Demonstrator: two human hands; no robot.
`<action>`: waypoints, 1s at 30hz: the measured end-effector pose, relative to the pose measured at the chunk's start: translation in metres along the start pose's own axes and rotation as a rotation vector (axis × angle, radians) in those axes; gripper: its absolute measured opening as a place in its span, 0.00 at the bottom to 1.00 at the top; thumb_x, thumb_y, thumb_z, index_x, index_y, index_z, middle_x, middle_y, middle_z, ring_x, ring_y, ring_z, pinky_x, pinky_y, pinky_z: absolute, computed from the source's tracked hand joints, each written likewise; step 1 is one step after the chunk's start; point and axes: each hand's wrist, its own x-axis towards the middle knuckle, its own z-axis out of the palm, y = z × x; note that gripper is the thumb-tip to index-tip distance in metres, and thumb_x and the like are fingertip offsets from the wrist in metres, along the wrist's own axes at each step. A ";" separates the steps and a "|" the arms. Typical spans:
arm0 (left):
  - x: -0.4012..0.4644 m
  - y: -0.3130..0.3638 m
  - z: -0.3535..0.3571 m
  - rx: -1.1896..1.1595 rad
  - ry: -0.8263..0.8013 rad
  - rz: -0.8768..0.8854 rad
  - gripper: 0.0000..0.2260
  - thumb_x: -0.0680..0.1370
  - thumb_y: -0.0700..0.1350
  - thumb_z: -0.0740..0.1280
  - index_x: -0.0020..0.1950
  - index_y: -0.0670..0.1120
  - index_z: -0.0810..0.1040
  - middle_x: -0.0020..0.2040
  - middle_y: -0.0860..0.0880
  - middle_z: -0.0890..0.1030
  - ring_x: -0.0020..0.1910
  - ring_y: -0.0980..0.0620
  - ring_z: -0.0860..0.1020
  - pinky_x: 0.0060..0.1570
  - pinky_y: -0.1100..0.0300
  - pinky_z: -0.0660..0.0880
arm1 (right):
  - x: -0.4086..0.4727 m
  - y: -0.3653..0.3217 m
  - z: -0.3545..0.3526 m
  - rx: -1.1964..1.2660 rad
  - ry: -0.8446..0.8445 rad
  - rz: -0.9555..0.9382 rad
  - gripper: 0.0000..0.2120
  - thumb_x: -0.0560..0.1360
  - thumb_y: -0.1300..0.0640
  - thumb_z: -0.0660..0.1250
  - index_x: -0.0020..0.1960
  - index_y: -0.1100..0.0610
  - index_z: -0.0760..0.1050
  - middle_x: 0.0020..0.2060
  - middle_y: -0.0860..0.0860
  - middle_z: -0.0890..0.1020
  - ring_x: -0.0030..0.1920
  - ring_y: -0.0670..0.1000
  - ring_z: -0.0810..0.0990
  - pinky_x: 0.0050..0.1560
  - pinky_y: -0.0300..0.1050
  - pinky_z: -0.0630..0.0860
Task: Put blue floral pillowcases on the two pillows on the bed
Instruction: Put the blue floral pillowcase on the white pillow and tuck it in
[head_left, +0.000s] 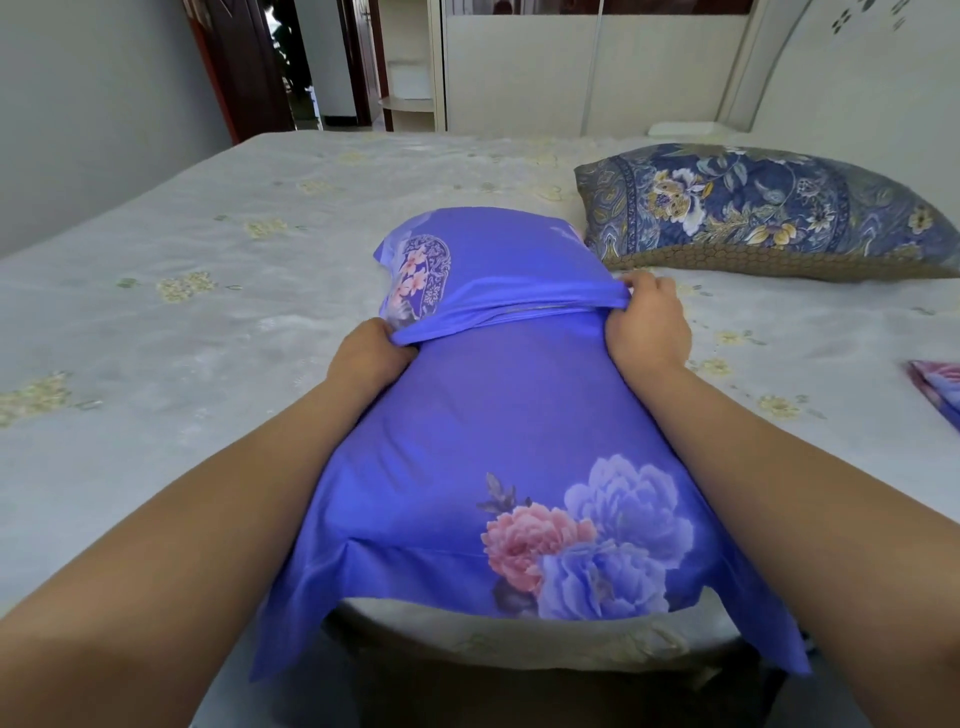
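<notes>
Blue floral pillowcase (498, 415) wraps the pillow; both hands (371, 353) (647, 325) pinch its bunched fold.

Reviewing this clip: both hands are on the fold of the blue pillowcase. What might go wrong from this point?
1. The left hand and right hand grip the inner flap at its two ends only; pulled unevenly, it may bunch instead of tucking flat.
2. The blue pillowcase overhangs the bed edge near the person, so the pillow might slide off.
3. The patterned pillow is still uncovered; the folded cloth at the right edge may be its case, though that is unclear.
</notes>
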 end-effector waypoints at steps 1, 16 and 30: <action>-0.006 0.001 0.001 0.045 0.044 0.027 0.16 0.72 0.53 0.65 0.55 0.47 0.81 0.52 0.42 0.83 0.51 0.38 0.81 0.50 0.49 0.78 | -0.008 -0.006 0.001 0.044 0.092 -0.108 0.20 0.78 0.57 0.60 0.69 0.52 0.77 0.63 0.58 0.74 0.54 0.66 0.79 0.46 0.60 0.78; -0.048 0.054 0.013 0.235 0.554 0.821 0.08 0.76 0.48 0.68 0.41 0.47 0.72 0.40 0.48 0.75 0.42 0.42 0.75 0.31 0.51 0.68 | -0.051 0.012 0.006 0.060 0.262 -0.475 0.21 0.87 0.42 0.56 0.70 0.51 0.79 0.58 0.52 0.85 0.55 0.60 0.83 0.43 0.55 0.78; -0.054 -0.038 -0.005 0.276 0.361 0.259 0.10 0.76 0.41 0.61 0.58 0.46 0.71 0.55 0.40 0.75 0.44 0.35 0.78 0.38 0.44 0.74 | -0.060 0.110 -0.012 -0.010 -0.163 0.255 0.18 0.78 0.44 0.58 0.56 0.53 0.80 0.51 0.59 0.84 0.50 0.64 0.81 0.52 0.56 0.76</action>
